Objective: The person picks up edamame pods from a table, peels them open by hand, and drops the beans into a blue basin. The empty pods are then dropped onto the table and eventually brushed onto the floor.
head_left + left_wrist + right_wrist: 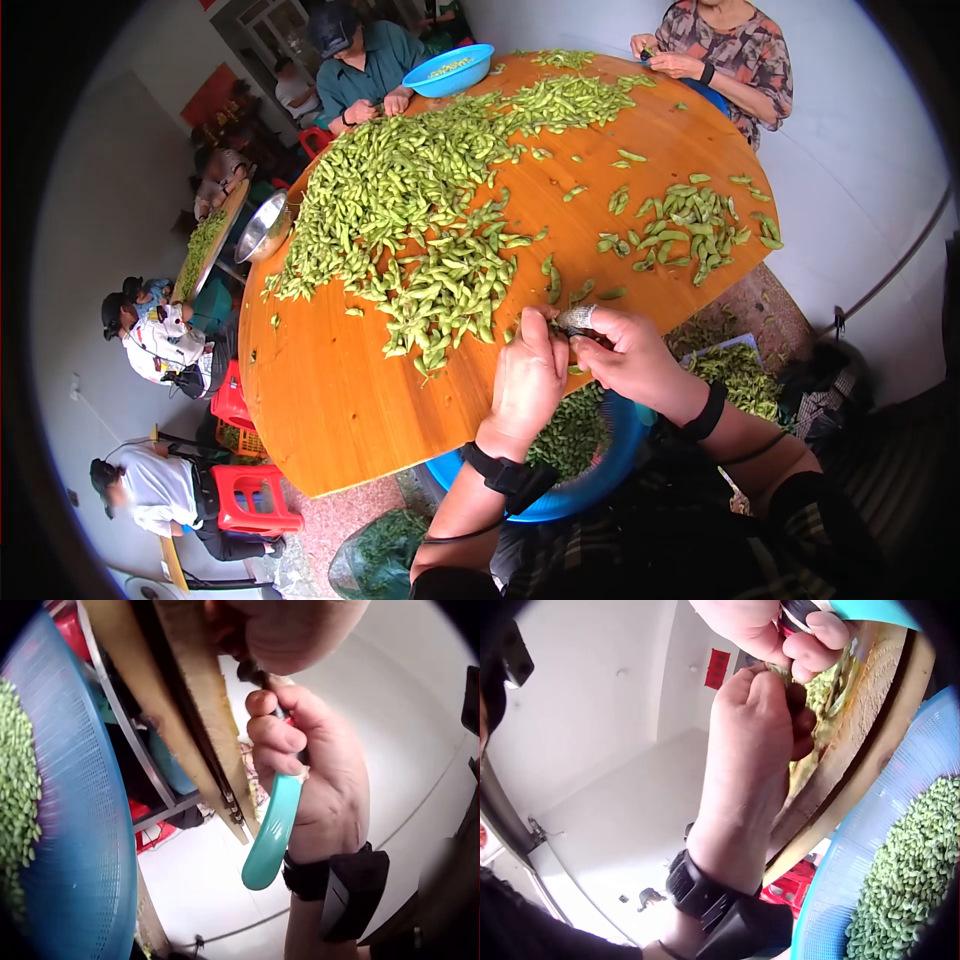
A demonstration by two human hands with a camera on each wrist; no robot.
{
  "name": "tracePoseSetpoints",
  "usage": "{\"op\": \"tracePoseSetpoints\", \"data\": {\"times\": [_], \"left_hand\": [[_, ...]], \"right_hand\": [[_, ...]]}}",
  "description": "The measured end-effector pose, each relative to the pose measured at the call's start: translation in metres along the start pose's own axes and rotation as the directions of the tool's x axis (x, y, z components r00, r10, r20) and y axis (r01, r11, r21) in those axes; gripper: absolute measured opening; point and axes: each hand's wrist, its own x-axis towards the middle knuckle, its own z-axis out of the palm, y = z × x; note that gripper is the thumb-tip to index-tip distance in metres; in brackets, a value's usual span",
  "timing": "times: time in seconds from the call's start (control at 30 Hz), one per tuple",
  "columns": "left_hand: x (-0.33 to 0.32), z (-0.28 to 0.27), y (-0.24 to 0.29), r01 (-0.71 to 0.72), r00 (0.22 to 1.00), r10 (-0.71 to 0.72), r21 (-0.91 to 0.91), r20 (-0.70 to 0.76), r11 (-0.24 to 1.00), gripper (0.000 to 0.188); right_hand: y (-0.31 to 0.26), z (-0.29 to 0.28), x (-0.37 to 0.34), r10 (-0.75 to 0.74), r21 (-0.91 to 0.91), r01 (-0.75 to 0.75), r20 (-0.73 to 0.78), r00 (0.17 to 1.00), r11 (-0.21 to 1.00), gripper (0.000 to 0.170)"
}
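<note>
My left hand [530, 375] and right hand [635, 362] meet fingertip to fingertip over the near edge of the wooden table [350, 400]. The right fingers curl round a small tool with a smooth teal handle [272, 832] and a dark tip; its exact kind is hidden by the fingers. A pale grey wrap [577, 318] covers the right thumb. My left fingertips pinch a green pod [778, 671], mostly hidden between the hands. Several loose green bean pods [582, 292] lie just beyond. Below my hands, a blue basket [112, 825] holds shelled green beans [907, 877].
A large heap of pods [400, 190] covers the table's middle, with a smaller pile [690, 225] at right. Two people sit across, near a blue basin [450, 72]. A steel bowl [264, 228] stands at the left edge. Red stools [250, 500] and a green mesh bag [378, 555] are on the floor.
</note>
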Motion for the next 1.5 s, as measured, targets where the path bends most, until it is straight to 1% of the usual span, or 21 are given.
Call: {"op": "tracePoseSetpoints", "data": {"times": [0.07, 0.13, 0.3, 0.37, 0.4, 0.47, 0.5, 0.53, 0.6, 0.8, 0.83, 0.87, 0.9, 0.93, 0.97, 1.0, 1.03, 1.2, 1.3, 1.43, 1.5], "left_hand": [[-0.009, -0.008, 0.013, 0.043, 0.998, -0.037, 0.110, -0.057, 0.993, 0.024], [-0.026, -0.022, 0.022, 0.099, 0.986, -0.069, 0.203, -0.149, 0.974, 0.019], [-0.066, -0.059, 0.024, 0.013, 0.998, 0.020, 0.454, -0.068, 0.891, 0.011], [-0.059, -0.059, 0.032, 0.036, 0.993, 0.025, 0.489, -0.118, 0.872, 0.011], [-0.053, -0.057, 0.035, 0.060, 0.985, 0.033, 0.519, -0.167, 0.852, 0.012], [-0.027, -0.042, 0.033, 0.053, 0.974, 0.048, 0.426, -0.221, 0.903, 0.010], [-0.011, -0.031, 0.031, 0.117, 0.979, -0.055, 0.323, -0.194, 0.939, 0.010], [0.007, -0.019, 0.030, 0.126, 0.978, -0.065, 0.315, -0.196, 0.941, 0.013], [0.035, 0.004, 0.016, 0.142, 0.984, -0.096, 0.335, -0.150, 0.931, 0.015], [0.052, 0.018, 0.008, 0.116, 0.993, -0.087, 0.455, -0.084, 0.883, 0.012], [0.048, 0.017, 0.008, 0.064, 0.992, -0.018, 0.367, -0.128, 0.928, 0.012], [0.045, 0.015, 0.007, 0.004, 0.983, 0.048, 0.277, -0.180, 0.961, 0.013], [0.040, 0.014, 0.004, 0.012, 0.986, 0.018, 0.182, -0.166, 0.983, 0.011], [0.034, 0.011, 0.006, 0.012, 0.987, 0.018, 0.182, -0.162, 0.983, 0.011], [0.027, 0.007, 0.011, 0.177, 0.980, -0.188, -0.145, -0.068, 0.973, 0.012], [0.019, 0.002, 0.016, 0.353, 0.932, -0.352, -0.434, 0.086, 0.829, 0.014], [0.013, 0.000, 0.020, 0.324, 0.937, -0.341, -0.569, 0.079, 0.756, 0.021], [-0.008, -0.009, 0.009, 0.285, 0.955, -0.286, -0.530, 0.083, 0.799, 0.030], [-0.014, -0.011, 0.012, 0.099, 0.992, -0.116, -0.246, -0.055, 0.964, 0.032], [-0.023, -0.005, -0.001, 0.093, 0.988, -0.120, -0.246, -0.100, 0.965, 0.029], [-0.024, -0.004, 0.000, 0.157, 0.976, -0.205, -0.418, -0.071, 0.895, 0.021]], "right_hand": [[-0.001, -0.004, 0.000, -0.017, 0.046, 0.018, -0.003, 1.000, 0.999, 0.023], [0.004, -0.020, 0.007, -0.031, -0.037, 0.027, -0.140, 0.990, 0.999, 0.022], [0.027, -0.084, 0.026, -0.147, -0.352, 0.068, -0.202, 0.968, 0.934, 0.015], [0.017, -0.087, 0.024, 0.083, -0.259, -0.148, -0.243, 0.966, 0.955, 0.011], [0.021, -0.086, 0.025, 0.087, -0.255, -0.150, -0.243, 0.966, 0.955, 0.011], [0.034, -0.084, 0.029, -0.187, -0.484, 0.063, -0.212, 0.959, 0.873, 0.009], [0.041, -0.085, 0.030, -0.269, -0.527, 0.136, -0.185, 0.945, 0.839, 0.007], [0.038, -0.086, 0.028, -0.272, -0.528, 0.137, -0.188, 0.944, 0.838, 0.007], [0.028, -0.087, 0.025, -0.091, -0.326, 0.019, -0.207, 0.974, 0.945, 0.010], [0.025, -0.088, 0.025, -0.059, -0.328, -0.001, -0.172, 0.983, 0.945, 0.014], [0.023, -0.083, 0.022, -0.058, -0.324, -0.002, -0.175, 0.983, 0.946, 0.014], [0.018, -0.076, 0.018, 0.024, -0.165, -0.047, -0.138, 0.990, 0.985, 0.017], [0.011, -0.070, 0.015, 0.100, -0.003, -0.100, -0.087, 0.991, 0.995, 0.020], [0.004, -0.066, 0.013, 0.112, -0.006, -0.112, 0.018, 0.994, 0.994, 0.024], [-0.001, -0.060, 0.011, 0.153, 0.056, -0.158, 0.077, 0.985, 0.986, 0.023], [-0.005, -0.055, 0.010, 0.191, 0.116, -0.207, 0.139, 0.972, 0.971, 0.021], [-0.008, -0.050, 0.010, 0.194, 0.119, -0.212, 0.142, 0.971, 0.970, 0.021], [-0.011, -0.032, 0.009, 0.180, 0.115, -0.217, 0.265, 0.947, 0.969, 0.017], [-0.012, -0.025, 0.009, 0.178, 0.093, -0.213, 0.287, 0.941, 0.973, 0.014], [-0.016, -0.017, 0.006, 0.237, 0.141, -0.288, 0.298, 0.925, 0.947, 0.012], [-0.010, -0.010, 0.006, 0.216, 0.197, -0.279, 0.290, 0.932, 0.940, 0.011]]}}
